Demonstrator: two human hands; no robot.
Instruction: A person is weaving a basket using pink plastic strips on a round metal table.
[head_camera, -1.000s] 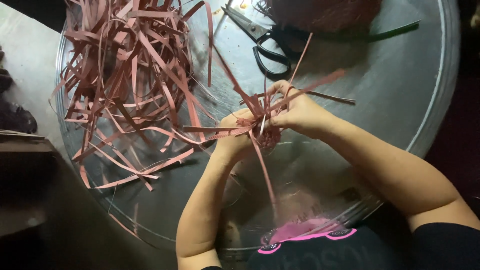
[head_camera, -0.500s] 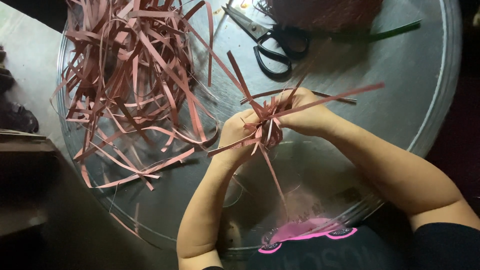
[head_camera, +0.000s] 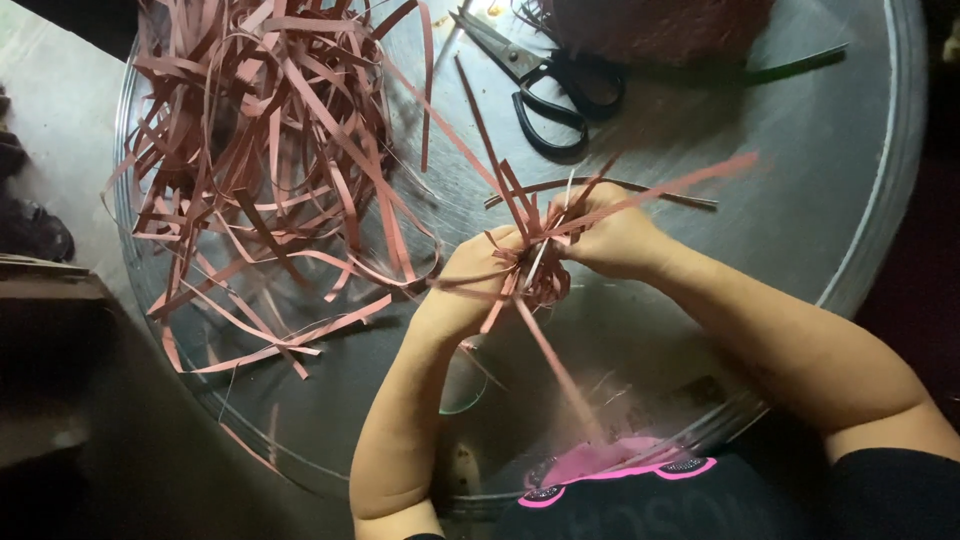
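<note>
Both my hands meet over the middle of a large round metal tray. My left hand and my right hand pinch a small bundle of reddish-brown paper strips between them. Strip ends fan out from the bundle, one long strip pointing up right and another hanging down toward my body. A thin dark stick pokes out sideways from behind my right hand.
A big loose heap of the same strips fills the tray's left half. Black-handled scissors lie at the top centre, beside a dark reddish fluffy mass with a green stem. A dim surface lies left of the tray.
My hands have turned the bundle; the strip ends swung, the long right strip lifting and the lower strip shifting. The hands stayed in about the same place.
</note>
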